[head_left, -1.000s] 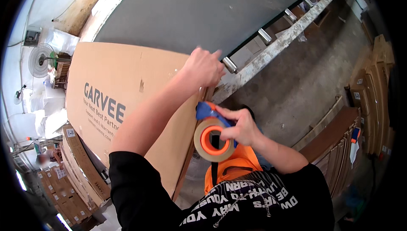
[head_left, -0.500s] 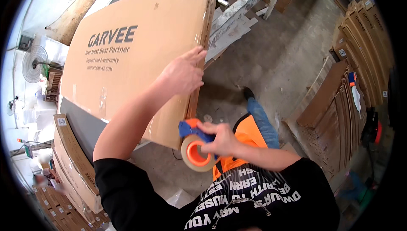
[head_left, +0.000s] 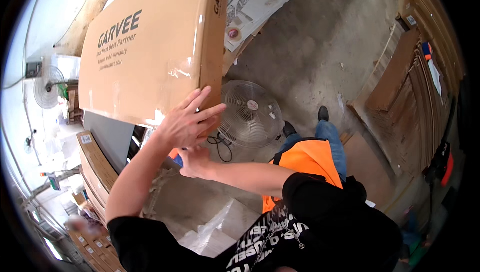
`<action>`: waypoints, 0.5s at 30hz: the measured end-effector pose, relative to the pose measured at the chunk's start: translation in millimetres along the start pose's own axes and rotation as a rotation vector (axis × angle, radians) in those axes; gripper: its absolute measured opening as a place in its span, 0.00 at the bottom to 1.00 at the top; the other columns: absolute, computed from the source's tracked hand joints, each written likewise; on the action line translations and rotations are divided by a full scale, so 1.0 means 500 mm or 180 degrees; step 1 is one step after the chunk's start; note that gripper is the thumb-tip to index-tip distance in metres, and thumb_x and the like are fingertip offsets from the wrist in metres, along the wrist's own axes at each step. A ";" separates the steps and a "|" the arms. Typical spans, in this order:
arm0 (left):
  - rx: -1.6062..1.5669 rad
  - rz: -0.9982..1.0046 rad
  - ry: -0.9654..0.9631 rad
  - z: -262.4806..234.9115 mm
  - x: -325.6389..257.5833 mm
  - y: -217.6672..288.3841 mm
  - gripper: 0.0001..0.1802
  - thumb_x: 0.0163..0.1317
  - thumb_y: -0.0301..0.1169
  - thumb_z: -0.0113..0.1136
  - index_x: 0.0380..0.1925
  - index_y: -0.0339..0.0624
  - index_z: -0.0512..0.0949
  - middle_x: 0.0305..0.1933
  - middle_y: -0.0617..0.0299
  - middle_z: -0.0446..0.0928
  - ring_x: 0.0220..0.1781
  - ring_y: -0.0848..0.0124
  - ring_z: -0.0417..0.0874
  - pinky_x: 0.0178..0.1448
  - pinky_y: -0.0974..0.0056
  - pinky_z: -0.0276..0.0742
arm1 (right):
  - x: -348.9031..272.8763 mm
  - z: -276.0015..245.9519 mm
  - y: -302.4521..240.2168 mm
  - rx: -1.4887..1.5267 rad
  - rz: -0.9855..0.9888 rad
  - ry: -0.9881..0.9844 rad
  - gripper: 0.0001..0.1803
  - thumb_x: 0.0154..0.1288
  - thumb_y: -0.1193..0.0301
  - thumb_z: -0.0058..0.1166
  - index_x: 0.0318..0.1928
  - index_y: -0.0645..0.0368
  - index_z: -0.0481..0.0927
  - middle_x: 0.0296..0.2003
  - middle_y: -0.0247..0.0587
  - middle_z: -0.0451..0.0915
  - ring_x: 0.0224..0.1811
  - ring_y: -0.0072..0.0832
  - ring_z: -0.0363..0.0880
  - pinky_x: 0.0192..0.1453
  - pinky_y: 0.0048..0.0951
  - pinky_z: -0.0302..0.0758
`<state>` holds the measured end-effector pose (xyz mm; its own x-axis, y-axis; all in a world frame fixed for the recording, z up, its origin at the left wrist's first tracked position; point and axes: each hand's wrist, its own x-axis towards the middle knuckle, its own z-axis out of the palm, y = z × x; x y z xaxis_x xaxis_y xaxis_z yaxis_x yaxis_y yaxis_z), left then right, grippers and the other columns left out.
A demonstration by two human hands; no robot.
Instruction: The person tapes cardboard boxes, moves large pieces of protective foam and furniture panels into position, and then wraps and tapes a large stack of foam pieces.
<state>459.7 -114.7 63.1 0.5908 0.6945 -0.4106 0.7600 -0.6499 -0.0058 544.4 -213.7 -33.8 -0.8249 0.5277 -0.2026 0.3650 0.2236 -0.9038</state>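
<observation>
right hand (head_left: 194,161) just under the big flat carton (head_left: 150,47), closed on a blue-orange tape gun (head_left: 176,157), mostly hidden. left hand (head_left: 187,122) fingers spread, flat on carton's lower corner, steadying it. step looks like taping; next needs tape gun pressed onto carton edge. floor fan (head_left: 250,114) beyond carton

Left forearm (head_left: 150,157) hides most of the tape dispenser (head_left: 176,158)
</observation>
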 end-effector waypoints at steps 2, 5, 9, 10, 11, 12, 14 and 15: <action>0.0120 -0.0307 0.0257 0.024 -0.018 -0.010 0.47 0.41 0.50 0.72 0.63 0.49 0.68 0.73 0.57 0.55 0.75 0.41 0.49 0.77 0.45 0.50 | -0.042 -0.004 0.074 0.0521 -0.0060 0.0067 0.33 0.42 0.67 0.61 0.56 0.54 0.79 0.44 0.50 0.82 0.45 0.42 0.82 0.44 0.42 0.79; -0.0445 -0.0944 0.0563 0.051 -0.043 0.002 0.55 0.33 0.50 0.76 0.63 0.39 0.64 0.72 0.46 0.54 0.75 0.38 0.48 0.76 0.42 0.49 | -0.131 -0.147 0.220 0.2832 0.1202 -0.1137 0.42 0.37 0.70 0.63 0.62 0.55 0.75 0.46 0.42 0.83 0.39 0.23 0.82 0.36 0.27 0.79; -0.0573 -0.0802 0.0845 0.057 -0.046 0.005 0.69 0.33 0.58 0.75 0.70 0.35 0.49 0.73 0.35 0.48 0.75 0.33 0.46 0.75 0.36 0.45 | -0.118 -0.353 0.262 0.3213 0.0099 0.0274 0.42 0.39 0.79 0.52 0.64 0.66 0.70 0.48 0.38 0.82 0.44 0.20 0.79 0.48 0.21 0.77; -0.0487 -0.0741 0.0846 0.052 -0.044 0.003 0.67 0.40 0.65 0.67 0.70 0.34 0.48 0.73 0.35 0.48 0.74 0.32 0.47 0.74 0.34 0.44 | -0.086 -0.364 0.282 0.3103 0.0151 0.0534 0.40 0.41 0.78 0.52 0.63 0.68 0.70 0.44 0.38 0.83 0.42 0.20 0.79 0.48 0.21 0.76; -0.0509 -0.0750 0.0821 0.057 -0.043 0.003 0.67 0.40 0.65 0.67 0.70 0.34 0.48 0.73 0.35 0.48 0.74 0.32 0.47 0.74 0.34 0.44 | -0.047 -0.388 0.255 0.3511 0.0227 0.0474 0.38 0.41 0.77 0.55 0.61 0.66 0.73 0.39 0.39 0.83 0.39 0.18 0.79 0.47 0.21 0.76; -0.0460 -0.0712 0.0940 0.054 -0.036 -0.001 0.66 0.41 0.68 0.64 0.70 0.34 0.48 0.73 0.36 0.48 0.74 0.32 0.46 0.75 0.36 0.43 | -0.025 -0.369 0.239 0.2986 0.0228 0.0080 0.38 0.40 0.76 0.57 0.60 0.65 0.74 0.38 0.39 0.83 0.39 0.18 0.78 0.47 0.22 0.76; -0.0421 -0.0687 0.1064 0.065 -0.036 -0.010 0.62 0.48 0.73 0.50 0.70 0.35 0.48 0.74 0.37 0.48 0.74 0.31 0.45 0.74 0.35 0.41 | -0.022 -0.310 0.230 0.2626 0.0116 -0.0142 0.37 0.38 0.73 0.62 0.58 0.63 0.77 0.39 0.40 0.83 0.40 0.19 0.79 0.48 0.24 0.76; -0.0434 -0.0700 0.1069 0.072 -0.037 -0.016 0.62 0.48 0.73 0.50 0.70 0.35 0.48 0.74 0.37 0.48 0.74 0.31 0.45 0.74 0.35 0.41 | -0.057 -0.258 0.231 0.2759 0.0013 0.0009 0.37 0.37 0.72 0.64 0.56 0.63 0.78 0.41 0.41 0.83 0.42 0.20 0.79 0.49 0.25 0.76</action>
<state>433.1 -133.5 38.0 0.4489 0.8887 -0.0928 0.8933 -0.4439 0.0698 665.7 -97.0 -83.7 -0.8227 0.5295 -0.2067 -0.0907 -0.4812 -0.8719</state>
